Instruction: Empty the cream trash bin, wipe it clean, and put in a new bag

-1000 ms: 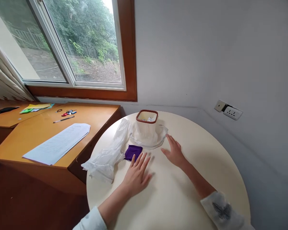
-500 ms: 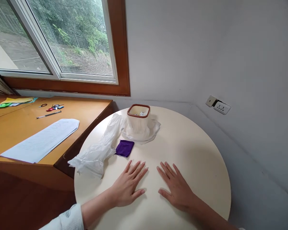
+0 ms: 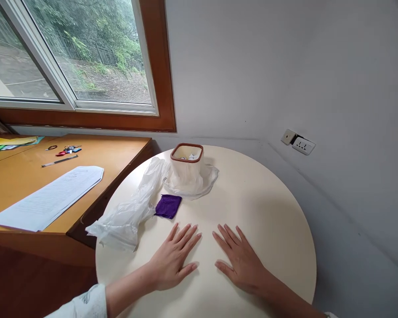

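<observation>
My left hand lies flat on the round cream table, palm down, fingers spread and holding nothing. To its right, my right hand rests the same way, also with nothing in it. Just beyond my left fingertips is a folded purple cloth. A crumpled white plastic bag stretches along the table's left side, touching or nearly touching the cloth. Behind them stands a small bin with a brown rim, a plastic bag bunched round its base. Small whitish bits show inside the bin; I cannot make out what they are.
On the left, a wooden desk stands close to the table. It carries printed sheets, a pen, a small cluster of keys and coloured papers. A wall with a socket borders the right and back.
The view has turned slightly to the right, so everything appears shifted a little left. Both hands stay flat on the table, and the objects have not moved.
</observation>
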{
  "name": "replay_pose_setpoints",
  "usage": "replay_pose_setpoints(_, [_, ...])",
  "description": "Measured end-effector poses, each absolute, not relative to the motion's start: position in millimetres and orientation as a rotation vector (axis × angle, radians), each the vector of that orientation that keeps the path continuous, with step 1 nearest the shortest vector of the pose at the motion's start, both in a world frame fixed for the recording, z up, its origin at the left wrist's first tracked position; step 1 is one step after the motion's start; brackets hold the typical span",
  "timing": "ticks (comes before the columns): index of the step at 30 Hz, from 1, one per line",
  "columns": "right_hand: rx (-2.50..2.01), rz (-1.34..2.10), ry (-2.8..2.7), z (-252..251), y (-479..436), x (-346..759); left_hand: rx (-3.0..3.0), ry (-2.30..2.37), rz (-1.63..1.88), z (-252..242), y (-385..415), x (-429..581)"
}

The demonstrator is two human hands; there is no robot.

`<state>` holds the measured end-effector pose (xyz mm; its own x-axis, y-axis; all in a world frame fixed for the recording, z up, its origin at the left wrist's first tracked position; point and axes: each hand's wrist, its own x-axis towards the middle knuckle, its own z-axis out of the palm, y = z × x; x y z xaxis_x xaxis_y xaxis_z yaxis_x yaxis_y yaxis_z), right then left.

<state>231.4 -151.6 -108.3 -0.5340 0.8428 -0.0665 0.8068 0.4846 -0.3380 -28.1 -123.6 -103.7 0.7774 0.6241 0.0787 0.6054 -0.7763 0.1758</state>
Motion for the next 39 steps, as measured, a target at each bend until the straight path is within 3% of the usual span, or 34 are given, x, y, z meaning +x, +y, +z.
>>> replay_pose_setpoints(15, [-1.460, 0.528, -2.616, -110.2, -150.7, 230.0, 2.800, 0.972, 0.103, -104.5, -121.5, -28.6])
replay_pose_setpoints(23, [-1.453, 0.966, -2.755, -93.5, -136.3, 234.0, 2.687, 0.965, -0.055, -96.7, -118.6, -26.1])
replay_pose_setpoints(28, [-1.495, 1.222, -2.861, -75.5, -125.0, 229.6, 2.525, 0.864, -0.354, -73.3, -107.4, -21.1])
replay_pose_setpoints(39, [-1.507, 1.349, -2.919, -70.2, -117.7, 225.3, 2.319, 0.836, -0.599, -47.1, -97.0, -6.4])
